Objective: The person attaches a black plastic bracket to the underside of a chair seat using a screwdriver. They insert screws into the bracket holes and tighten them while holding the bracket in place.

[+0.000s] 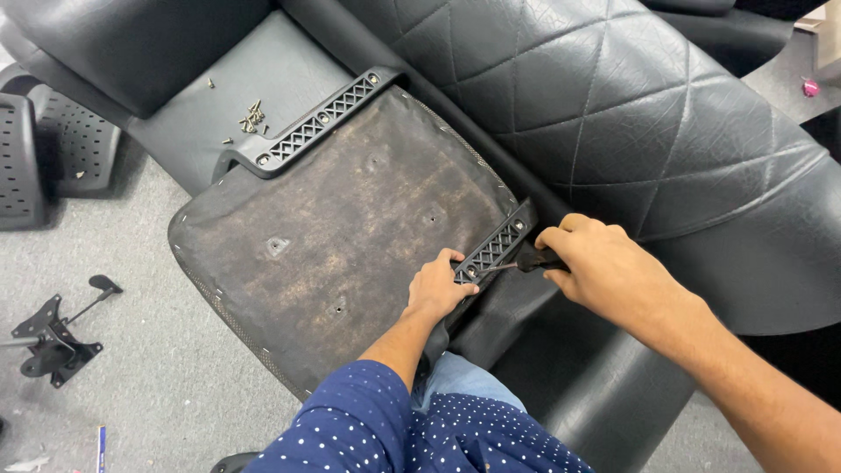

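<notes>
My right hand (596, 263) wraps closed around the black handle of a slim screwdriver (526, 261), which juts out of my fist toward the left of the view. The tool's long axis runs nearly level across the picture, dipping slightly to the left, with its thin metal shaft reaching a black ribbed plastic armrest bracket (496, 245) on the near right edge of an upturned seat. The tip meets the lower end of that bracket, just beside my left hand (438, 287). That hand is curled, its fingers pressed down on the worn, brown-stained underside of the chair seat base (342, 236), touching the bracket's lower end; it holds nothing that I can see.

The seat base lies face down across a black quilted leather chair back (613, 105). A second matching ribbed bracket (320, 123) sits along the far left edge of the base, well apart from both hands. A small heap of loose metal screws (251, 118) rests on the black leather panel just beyond it. On the grey carpet (149, 350) at far left lies a black metal chair tilt mechanism with a lever (57, 337).
</notes>
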